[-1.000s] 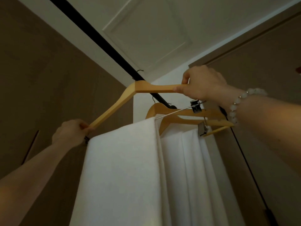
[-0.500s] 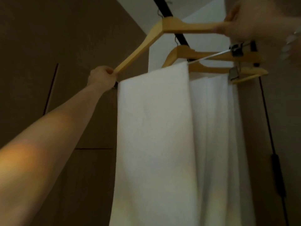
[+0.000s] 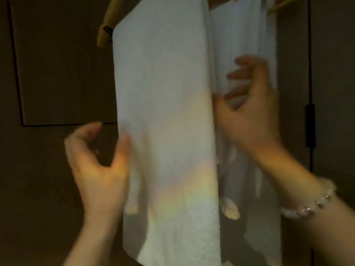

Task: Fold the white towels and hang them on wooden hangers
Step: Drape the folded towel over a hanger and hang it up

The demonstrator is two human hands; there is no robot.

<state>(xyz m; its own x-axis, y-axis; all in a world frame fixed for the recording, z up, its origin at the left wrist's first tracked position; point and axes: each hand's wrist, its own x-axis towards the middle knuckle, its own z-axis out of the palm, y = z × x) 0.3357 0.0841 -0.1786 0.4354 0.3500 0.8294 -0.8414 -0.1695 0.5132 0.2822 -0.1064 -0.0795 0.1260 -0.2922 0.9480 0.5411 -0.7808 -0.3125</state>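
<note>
Left hand (image 3: 96,166) and right hand (image 3: 249,112) (both loosely spread, gripping nothing) flank the hanging white towel (image 3: 165,112).

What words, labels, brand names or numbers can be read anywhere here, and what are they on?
None can be read.
No writing shows on the front white towel, the towels behind it, the wooden hanger, the beaded bracelet or the dark panels.
The picture is dim and blurred, so any small tag would be unreadable.
</note>
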